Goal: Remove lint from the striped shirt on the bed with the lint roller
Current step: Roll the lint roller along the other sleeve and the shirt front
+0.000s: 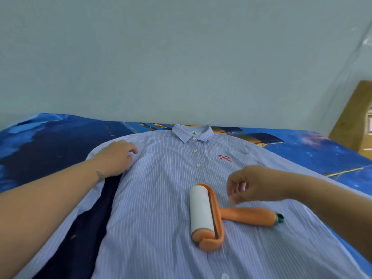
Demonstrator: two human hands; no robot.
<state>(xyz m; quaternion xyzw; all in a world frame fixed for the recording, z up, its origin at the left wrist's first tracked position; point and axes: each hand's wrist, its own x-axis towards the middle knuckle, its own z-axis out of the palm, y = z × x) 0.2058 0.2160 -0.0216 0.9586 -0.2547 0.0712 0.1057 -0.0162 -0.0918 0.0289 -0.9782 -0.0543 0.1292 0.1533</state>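
- The orange carrot-shaped plastic lint roller [209, 216] is laid on the blue-and-white striped cotton shirt [161, 198], just below the right hand [253, 184], whose curled fingers hold nothing.
- The shirt's shoulder is pressed flat by the left hand [116, 158].
- The roller's white sheet looks clean.

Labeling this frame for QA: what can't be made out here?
- Right hand: motion-blurred in the head view; a pinch on something can't be confirmed.
- Striped shirt: hem cut by bottom edge; lint too small to see.
- Left hand: fingertips hidden by its own knuckles.
- Lint roller: underside hidden.
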